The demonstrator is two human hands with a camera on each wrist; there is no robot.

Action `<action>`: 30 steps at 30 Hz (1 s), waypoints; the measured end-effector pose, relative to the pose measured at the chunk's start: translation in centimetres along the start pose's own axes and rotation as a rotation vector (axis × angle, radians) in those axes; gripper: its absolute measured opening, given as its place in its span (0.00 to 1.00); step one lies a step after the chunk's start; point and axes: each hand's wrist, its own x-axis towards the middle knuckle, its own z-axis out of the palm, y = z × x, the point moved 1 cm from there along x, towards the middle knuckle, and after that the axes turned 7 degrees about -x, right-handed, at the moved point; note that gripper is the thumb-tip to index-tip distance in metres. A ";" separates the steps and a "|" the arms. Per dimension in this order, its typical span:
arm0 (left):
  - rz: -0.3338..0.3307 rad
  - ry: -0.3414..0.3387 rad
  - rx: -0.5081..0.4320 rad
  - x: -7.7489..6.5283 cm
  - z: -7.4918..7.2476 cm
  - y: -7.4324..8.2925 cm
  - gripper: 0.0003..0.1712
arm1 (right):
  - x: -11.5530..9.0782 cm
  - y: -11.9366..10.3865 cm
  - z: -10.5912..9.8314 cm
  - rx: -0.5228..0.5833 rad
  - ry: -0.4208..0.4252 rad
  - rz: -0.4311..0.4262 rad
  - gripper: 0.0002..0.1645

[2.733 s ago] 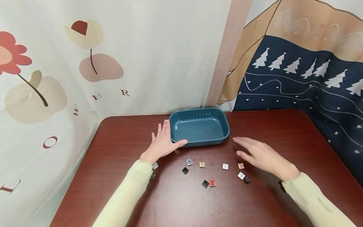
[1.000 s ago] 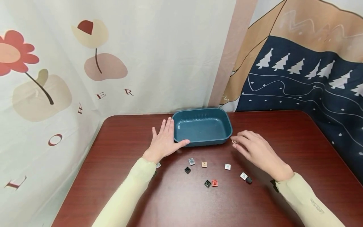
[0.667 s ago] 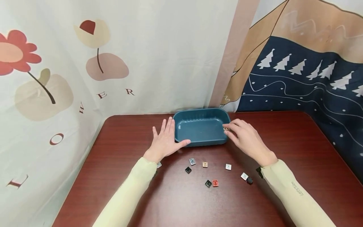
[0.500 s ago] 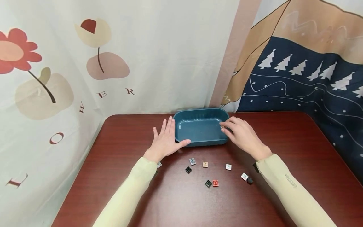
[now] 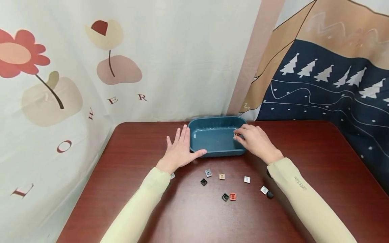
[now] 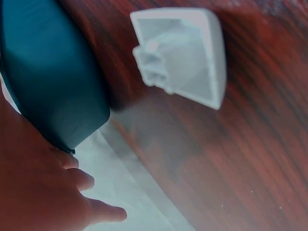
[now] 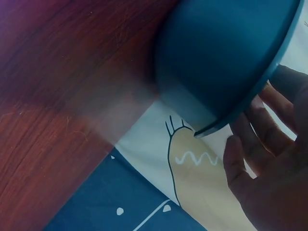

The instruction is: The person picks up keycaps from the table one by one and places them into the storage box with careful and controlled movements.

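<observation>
A blue plastic basin stands at the table's far edge. My left hand rests at its left side, fingers straight and thumb lying along the front rim. Over the basin's right end, my right hand pinches a small tan keycap between fingertips and thumb; in the right wrist view its fingers reach past the rim and the keycap is hidden. Near my left wrist lies a white keycap, underside up with its stem showing.
Loose keycaps lie scattered in front of the basin: a grey-blue one, a tan one, a red one, a white one and several others, some black. A printed curtain hangs right behind the table.
The right hand picked up the tan keycap from the table's right side, carried it left over the basin's rim and now has it inside the right end. The left hand stays put.
</observation>
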 end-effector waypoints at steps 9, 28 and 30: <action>-0.005 -0.014 -0.010 0.0 0.0 0.1 0.72 | 0.8 0.3 0.5 0.029 -0.047 0.039 0.18; -0.011 -0.025 -0.038 -0.2 0.0 0.0 0.72 | -5.6 -0.2 -2.7 0.093 0.136 0.125 0.23; -0.006 -0.019 -0.040 -0.2 0.0 0.1 0.71 | -6.6 -0.6 -2.7 0.084 0.131 0.114 0.23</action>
